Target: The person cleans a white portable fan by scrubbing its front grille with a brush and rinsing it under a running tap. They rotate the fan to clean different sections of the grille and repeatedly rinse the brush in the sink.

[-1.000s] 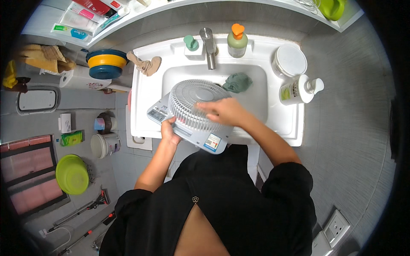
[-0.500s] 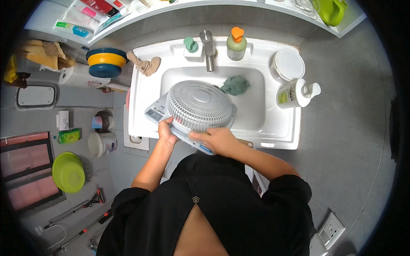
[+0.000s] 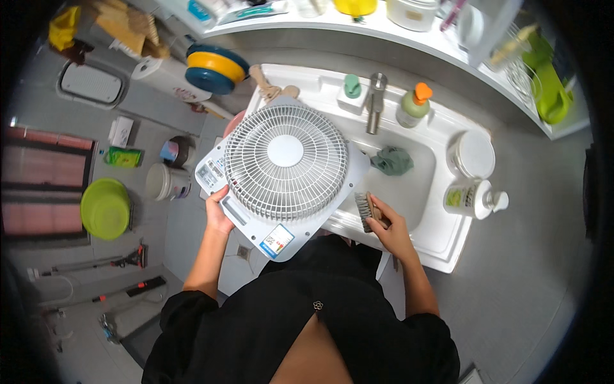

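A white fan head [image 3: 285, 152] with a round wire grille on a square base is held over the left part of the sink. The grille faces up, and stickers show on the base. My left hand [image 3: 219, 214] grips the base's near left edge, thumb on top. Beside the fan, over the sink's front rim, my right hand [image 3: 394, 233] is closed around a scrubbing brush [image 3: 365, 211]. Its grey bristles point left toward the fan, apart from it. A wet green cloth [image 3: 393, 160] lies in the basin.
The white sink [image 3: 441, 240] has a metal faucet [image 3: 376, 105]. Around its rim stand a green pump bottle [image 3: 414, 107] with an orange top, a white tub [image 3: 475, 155] and a white pump bottle [image 3: 470, 199]. A loaded shelf [image 3: 358, 29] runs above the sink's back.
The fan has moved left and turned so that its grille faces up more. My right hand has left the fan's near edge for the right, and the brush in it now shows clearly.
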Demonstrator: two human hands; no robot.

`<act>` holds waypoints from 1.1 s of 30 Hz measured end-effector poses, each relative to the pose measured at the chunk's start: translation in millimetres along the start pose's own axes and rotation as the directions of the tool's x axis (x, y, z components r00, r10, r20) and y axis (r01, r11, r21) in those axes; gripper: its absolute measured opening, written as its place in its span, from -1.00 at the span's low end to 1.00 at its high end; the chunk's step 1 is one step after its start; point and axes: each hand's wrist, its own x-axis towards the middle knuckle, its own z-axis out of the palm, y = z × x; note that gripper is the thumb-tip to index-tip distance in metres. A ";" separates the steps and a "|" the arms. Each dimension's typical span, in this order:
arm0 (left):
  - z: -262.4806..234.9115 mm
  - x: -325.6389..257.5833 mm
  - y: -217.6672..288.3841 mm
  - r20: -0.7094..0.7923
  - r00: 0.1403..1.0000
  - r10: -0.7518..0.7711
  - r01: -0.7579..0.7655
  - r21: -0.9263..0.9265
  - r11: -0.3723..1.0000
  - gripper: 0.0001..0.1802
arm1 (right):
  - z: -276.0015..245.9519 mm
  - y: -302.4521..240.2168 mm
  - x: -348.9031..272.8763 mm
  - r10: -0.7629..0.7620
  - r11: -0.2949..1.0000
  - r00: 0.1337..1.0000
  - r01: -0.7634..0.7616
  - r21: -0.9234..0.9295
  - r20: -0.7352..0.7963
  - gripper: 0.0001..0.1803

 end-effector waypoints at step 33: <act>1.9 -16.0 11.5 -0.157 0.985 -0.064 0.039 -0.160 0.986 -0.55 | 48.3 -130.8 72.1 -0.080 0.718 0.972 -0.097 0.689 0.221 -0.38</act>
